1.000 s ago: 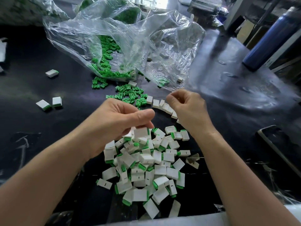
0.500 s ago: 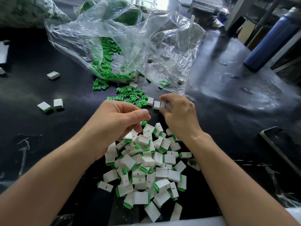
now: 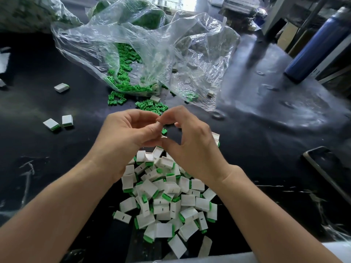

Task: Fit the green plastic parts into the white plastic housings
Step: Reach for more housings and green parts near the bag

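Observation:
My left hand (image 3: 129,133) and my right hand (image 3: 191,147) meet fingertip to fingertip above the table. Together they pinch a small white housing (image 3: 163,137), of which only thin white edges show between the fingers. Whether a green part sits in it is hidden. Below the hands lies a pile of white housings with green parts fitted (image 3: 167,196). Loose green parts (image 3: 152,106) are scattered just beyond the hands. More of them fill the open clear plastic bag (image 3: 144,54) behind.
Three fitted pieces lie apart at the left (image 3: 61,87), (image 3: 51,124), (image 3: 67,120). A blue bottle (image 3: 319,44) stands at the far right and a phone (image 3: 326,168) lies near the right edge. The black table (image 3: 57,168) is bare to the left.
My right hand picked a white housing from beyond the pile and came back toward me. My left hand rose from the pile, and the two hands closed together.

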`<action>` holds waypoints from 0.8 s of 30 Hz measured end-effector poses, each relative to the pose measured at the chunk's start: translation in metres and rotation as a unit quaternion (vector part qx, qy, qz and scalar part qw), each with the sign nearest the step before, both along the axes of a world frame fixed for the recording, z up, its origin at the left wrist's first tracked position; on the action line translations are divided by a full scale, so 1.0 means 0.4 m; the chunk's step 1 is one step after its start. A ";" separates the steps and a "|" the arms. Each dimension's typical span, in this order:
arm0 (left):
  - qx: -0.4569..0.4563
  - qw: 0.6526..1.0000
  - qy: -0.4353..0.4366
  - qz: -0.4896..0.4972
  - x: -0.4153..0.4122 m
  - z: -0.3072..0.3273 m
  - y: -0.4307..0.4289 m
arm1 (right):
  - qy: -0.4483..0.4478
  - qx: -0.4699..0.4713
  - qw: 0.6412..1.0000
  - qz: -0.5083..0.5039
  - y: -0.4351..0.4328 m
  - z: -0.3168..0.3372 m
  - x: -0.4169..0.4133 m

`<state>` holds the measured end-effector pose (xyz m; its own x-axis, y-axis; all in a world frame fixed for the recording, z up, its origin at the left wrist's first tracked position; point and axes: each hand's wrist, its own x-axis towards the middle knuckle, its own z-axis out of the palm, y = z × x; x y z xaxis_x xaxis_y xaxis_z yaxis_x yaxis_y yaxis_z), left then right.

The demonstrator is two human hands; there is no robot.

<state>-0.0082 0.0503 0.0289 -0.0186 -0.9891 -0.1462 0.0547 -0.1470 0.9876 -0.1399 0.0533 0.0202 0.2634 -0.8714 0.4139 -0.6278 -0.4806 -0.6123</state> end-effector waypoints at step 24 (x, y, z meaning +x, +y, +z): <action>-0.014 0.999 0.029 0.000 -0.002 0.005 0.000 | 0.227 0.127 0.965 -0.043 -0.069 -0.012 -0.027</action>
